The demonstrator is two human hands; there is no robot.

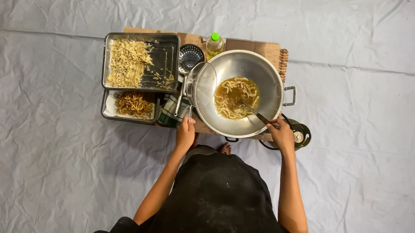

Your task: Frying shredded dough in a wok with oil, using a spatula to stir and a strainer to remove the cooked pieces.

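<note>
**Mia:** What is in the big round silver metal wok?

**Ben:** Pale strips of food float in brown oil in the middle of it. A thin metal stirring tool dips into the oil from 4 o'clock. The right hand is at the wok's rim at 4 o'clock, and its fingers are closed around the tool's handle.

**Mia:** And the other hand?

**Ben:** The left hand is at 8 o'clock from the wok. Its fingers are wrapped around the long handle of a round wire mesh skimmer. The mesh part leans on the wok's rim at 9 o'clock.

**Mia:** What else is close by?

**Ben:** A green checked cloth lies just beside the left hand. At 10 o'clock from the wok is a small round metal strainer with holes. At 11 o'clock stands a clear oil bottle with a green cap. Further out at 9 o'clock is a large square metal tray with pale raw strips in it. Below that, a smaller metal tray holds fried brown strips.

**Mia:** What is it all sitting on?

**Ben:** A flat brown cardboard sheet, on a grey plastic floor sheet.
</note>
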